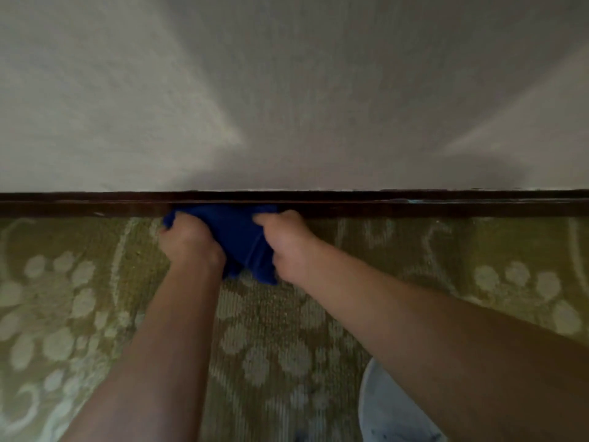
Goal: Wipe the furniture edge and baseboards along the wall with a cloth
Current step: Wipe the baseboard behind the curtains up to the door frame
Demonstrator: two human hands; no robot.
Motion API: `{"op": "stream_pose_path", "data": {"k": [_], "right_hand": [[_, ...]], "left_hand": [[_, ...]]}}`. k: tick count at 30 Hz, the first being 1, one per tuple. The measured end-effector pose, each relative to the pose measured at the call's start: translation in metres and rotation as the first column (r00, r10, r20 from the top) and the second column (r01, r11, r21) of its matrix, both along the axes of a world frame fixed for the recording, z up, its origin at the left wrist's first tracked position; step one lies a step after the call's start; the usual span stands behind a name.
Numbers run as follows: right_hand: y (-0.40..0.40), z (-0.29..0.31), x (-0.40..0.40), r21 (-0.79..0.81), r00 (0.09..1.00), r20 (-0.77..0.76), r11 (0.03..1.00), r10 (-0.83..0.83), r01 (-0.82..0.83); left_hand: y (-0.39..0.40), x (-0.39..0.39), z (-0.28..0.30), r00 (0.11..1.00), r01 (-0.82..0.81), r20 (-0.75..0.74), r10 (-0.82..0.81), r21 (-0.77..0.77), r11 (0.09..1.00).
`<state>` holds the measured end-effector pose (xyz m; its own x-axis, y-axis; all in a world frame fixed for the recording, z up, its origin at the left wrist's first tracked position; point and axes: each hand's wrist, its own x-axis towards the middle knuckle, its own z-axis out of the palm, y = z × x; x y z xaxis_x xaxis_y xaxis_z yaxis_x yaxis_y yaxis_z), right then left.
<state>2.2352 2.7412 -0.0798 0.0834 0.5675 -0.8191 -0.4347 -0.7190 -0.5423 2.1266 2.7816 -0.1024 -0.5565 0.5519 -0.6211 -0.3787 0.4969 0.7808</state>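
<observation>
A dark brown baseboard (414, 207) runs across the whole view at the foot of a pale wall (287, 90). A bunched blue cloth (236, 232) lies against the baseboard near the middle. My left hand (186, 239) grips the cloth's left end with curled fingers. My right hand (287, 242) grips its right end, knuckles close to the baseboard. The cloth's top edge touches the baseboard; its lower part hangs over the carpet between my wrists.
An olive-green carpet (79, 314) with pale flower patterns covers the floor up to the baseboard. A light blue trouser knee (392, 406) shows at the bottom right under my right forearm.
</observation>
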Motion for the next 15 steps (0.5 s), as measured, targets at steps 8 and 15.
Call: {"op": "stream_pose_path", "data": {"k": [8, 15], "right_hand": [[-0.022, -0.013, 0.043, -0.016, 0.974, 0.073, 0.977, -0.212, 0.214], [-0.032, 0.035, 0.065, 0.248, 0.967, 0.065, 0.943, -0.246, 0.223]], "left_hand": [[-0.031, 0.040, 0.027, 0.992, 0.123, 0.039, -0.123, -0.010, 0.992], [-0.027, 0.049, 0.055, 0.977, 0.143, -0.176, -0.119, 0.134, 0.981]]}}
